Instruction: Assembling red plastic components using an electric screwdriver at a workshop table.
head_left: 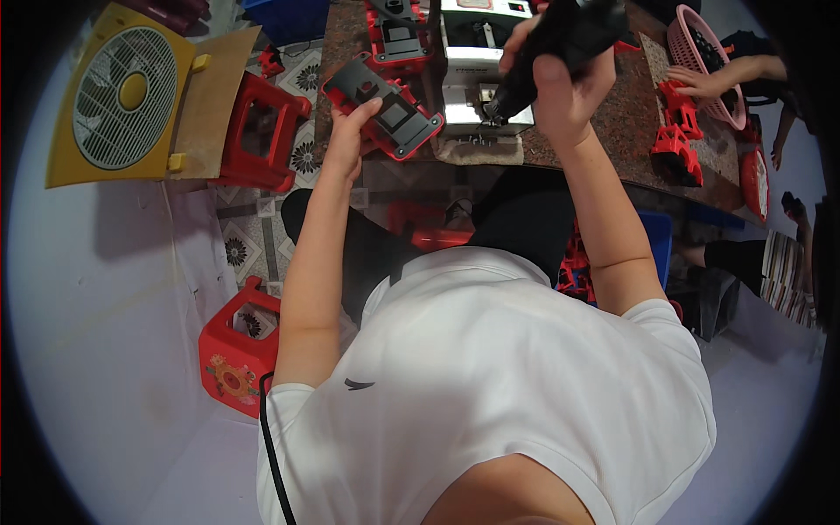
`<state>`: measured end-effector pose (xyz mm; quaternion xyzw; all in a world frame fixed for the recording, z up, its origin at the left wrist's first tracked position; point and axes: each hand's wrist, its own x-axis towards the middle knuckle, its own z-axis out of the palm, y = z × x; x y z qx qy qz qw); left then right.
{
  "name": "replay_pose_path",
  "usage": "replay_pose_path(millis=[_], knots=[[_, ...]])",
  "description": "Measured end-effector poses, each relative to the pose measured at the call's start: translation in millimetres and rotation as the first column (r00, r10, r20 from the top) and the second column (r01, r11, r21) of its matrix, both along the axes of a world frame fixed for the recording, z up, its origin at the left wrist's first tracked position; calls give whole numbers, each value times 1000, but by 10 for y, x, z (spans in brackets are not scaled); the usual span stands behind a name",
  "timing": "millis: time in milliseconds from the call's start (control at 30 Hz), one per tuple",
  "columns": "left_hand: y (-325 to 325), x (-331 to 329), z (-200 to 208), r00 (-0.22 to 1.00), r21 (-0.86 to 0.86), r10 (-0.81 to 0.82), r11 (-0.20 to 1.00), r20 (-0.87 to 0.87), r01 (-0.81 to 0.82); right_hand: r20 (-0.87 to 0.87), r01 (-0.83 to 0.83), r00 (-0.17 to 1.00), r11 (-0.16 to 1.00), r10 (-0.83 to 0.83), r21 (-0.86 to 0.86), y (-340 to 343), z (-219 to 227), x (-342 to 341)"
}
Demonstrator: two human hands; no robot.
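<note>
My left hand (349,136) is closed on the edge of a red and black plastic housing (394,114), thumb on top, tilted over the table's front edge. My right hand (570,101) is wrapped round a black power screwdriver (560,48). Its dark nose points down and left, over the front of a white and silver box-shaped machine (464,68); I cannot tell whether it touches. A second red and black housing (400,35) lies on the table just beyond the one I hold.
Red plastic parts (678,144) lie on the speckled table (626,144) at right, where another person's hand (704,85) rests beside a pink basket (700,52). A yellow fan (131,92) and red stools (262,131) stand at left. A folded cloth (481,150) lies at the table's front edge.
</note>
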<state>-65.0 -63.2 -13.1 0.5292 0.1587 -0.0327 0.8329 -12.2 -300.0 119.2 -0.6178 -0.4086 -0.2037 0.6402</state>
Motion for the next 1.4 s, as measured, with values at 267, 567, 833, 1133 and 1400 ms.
replay_pose_path(millis=[267, 567, 833, 1133, 1400], knots=[[8, 36, -40, 999, -42, -14, 999, 49, 16, 93, 7, 996, 996, -15, 86, -69, -187, -81], [45, 23, -100, 998, 38, -17, 999, 62, 15, -68, -61, 995, 973, 78, 222, 488, 454, 232], [-6, 7, -15, 998, 65, -1, 998, -64, 5, 116, -28, 993, 938, -13, 345, 1360, 303, 642], [25, 4, -9, 999, -45, -18, 999, 33, 20, 170, 108, 973, 961, -155, 256, 1573, 194, 704], [-17, 22, -34, 999, 6, 46, 999, 21, -46, 135, 135, 979, 982, -153, 135, 1598, 200, 667]])
